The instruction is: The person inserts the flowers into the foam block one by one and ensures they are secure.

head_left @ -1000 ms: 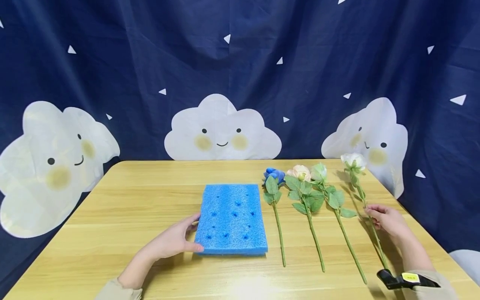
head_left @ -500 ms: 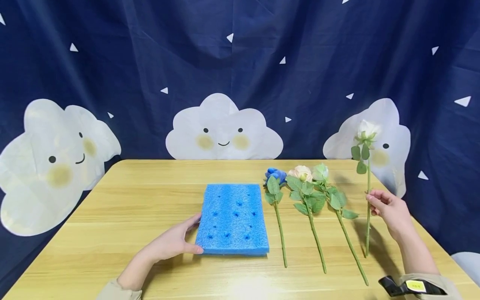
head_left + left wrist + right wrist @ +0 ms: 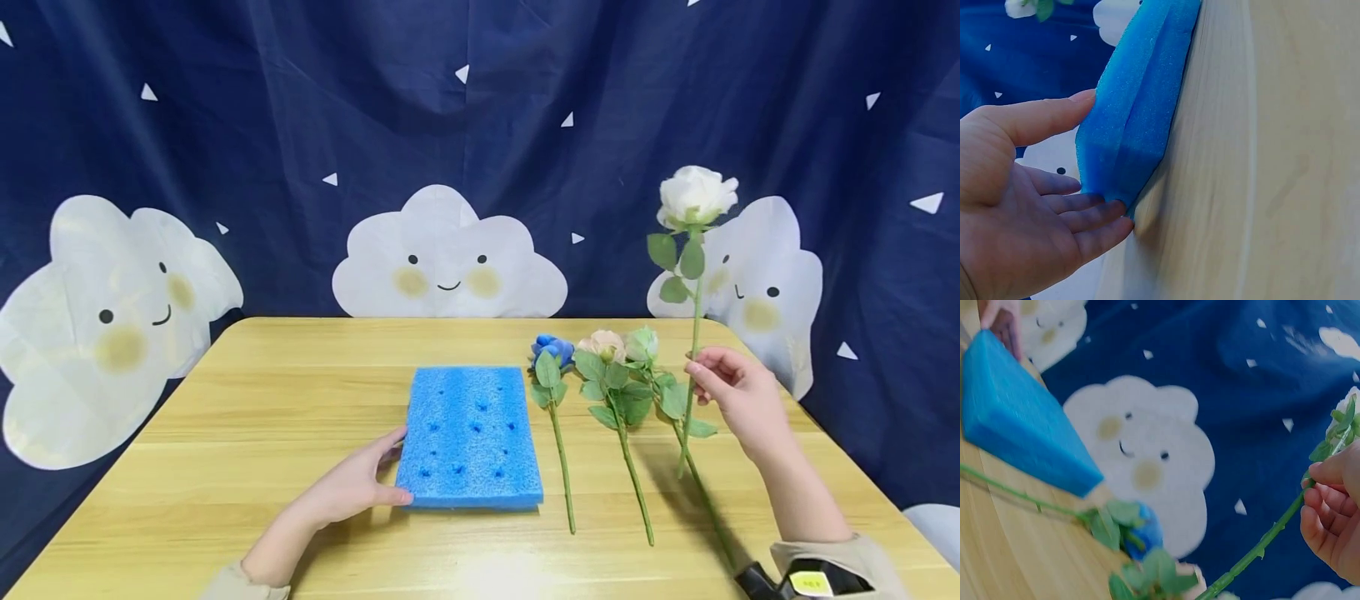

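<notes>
A blue foam block (image 3: 480, 454) with several small holes in its top lies on the table. My left hand (image 3: 352, 483) touches its left side, thumb at the near corner and fingers farther along; in the left wrist view the fingers (image 3: 1094, 215) look nearly straight against the foam. My right hand (image 3: 738, 396) pinches the stem of a white rose (image 3: 696, 200) between thumb and fingertips. The rose stands nearly upright above the table, bloom on top. Small thorns show on its green stem (image 3: 1254, 553) in the right wrist view.
On the table, right of the foam, lie a blue flower (image 3: 553, 350), a peach flower (image 3: 602, 343) and a pale green flower (image 3: 641, 343), stems toward me. A dark blue curtain (image 3: 457, 125) with white clouds hangs behind the wooden table (image 3: 315, 367).
My right hand has lifted the white rose from its slanted position, turned it upright and carried it left, over the pale green flower's stem. My left hand remains at the foam block.
</notes>
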Demonstrator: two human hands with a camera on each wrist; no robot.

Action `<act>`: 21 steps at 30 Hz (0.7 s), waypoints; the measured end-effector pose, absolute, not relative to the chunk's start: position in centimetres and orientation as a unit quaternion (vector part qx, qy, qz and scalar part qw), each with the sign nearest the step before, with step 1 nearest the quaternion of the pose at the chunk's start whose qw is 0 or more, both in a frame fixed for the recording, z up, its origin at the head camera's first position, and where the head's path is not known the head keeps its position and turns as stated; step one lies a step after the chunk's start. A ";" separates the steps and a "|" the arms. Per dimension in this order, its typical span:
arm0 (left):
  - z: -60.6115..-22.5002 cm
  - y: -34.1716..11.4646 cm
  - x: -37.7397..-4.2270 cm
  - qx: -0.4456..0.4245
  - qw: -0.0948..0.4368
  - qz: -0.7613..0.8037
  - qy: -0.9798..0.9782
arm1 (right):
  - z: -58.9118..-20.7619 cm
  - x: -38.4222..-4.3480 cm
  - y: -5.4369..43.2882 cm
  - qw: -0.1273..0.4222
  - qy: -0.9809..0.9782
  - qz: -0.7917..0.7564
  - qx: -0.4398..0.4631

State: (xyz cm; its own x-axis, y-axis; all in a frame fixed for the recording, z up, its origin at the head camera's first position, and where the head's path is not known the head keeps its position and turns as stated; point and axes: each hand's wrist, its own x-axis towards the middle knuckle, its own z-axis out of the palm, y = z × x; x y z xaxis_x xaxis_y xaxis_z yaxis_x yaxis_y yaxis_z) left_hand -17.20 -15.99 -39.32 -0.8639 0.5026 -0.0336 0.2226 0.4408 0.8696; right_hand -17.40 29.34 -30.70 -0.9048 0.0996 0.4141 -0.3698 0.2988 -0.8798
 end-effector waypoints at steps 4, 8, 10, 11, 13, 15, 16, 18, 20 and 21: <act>-39.4 -15.9 -17.3 0.215 0.155 0.504 0.822 | -30.0 -17.5 27.1 0.195 -0.795 0.566 0.098; -39.5 -16.0 -17.2 0.215 0.165 0.518 0.811 | -29.7 -17.9 24.8 0.189 -0.799 0.559 0.112; -39.5 -16.0 -17.2 0.215 0.168 0.522 0.808 | -29.7 -18.4 23.7 0.185 -0.793 0.567 0.123; -39.5 -16.0 -17.1 0.215 0.168 0.523 0.808 | -29.6 -18.6 23.2 0.183 -0.791 0.570 0.129; -39.6 -16.0 -17.1 0.215 0.168 0.523 0.807 | -29.6 -19.3 22.1 0.180 -0.784 0.577 0.140; -39.7 -16.0 -17.1 0.215 0.167 0.523 0.807 | -29.5 -19.9 21.2 0.177 -0.780 0.581 0.149; -39.7 -15.9 -17.2 0.216 0.166 0.523 0.808 | -29.5 -20.2 20.8 0.175 -0.779 0.583 0.154; -39.8 -16.0 -17.3 0.218 0.164 0.522 0.808 | -29.3 -20.8 19.9 0.170 -0.776 0.586 0.162; -39.8 -16.0 -17.3 0.219 0.164 0.523 0.807 | -29.1 -21.3 19.0 0.167 -0.775 0.586 0.168; -39.8 -16.0 -17.3 0.219 0.163 0.523 0.807 | -29.1 -21.6 18.6 0.167 -0.774 0.586 0.170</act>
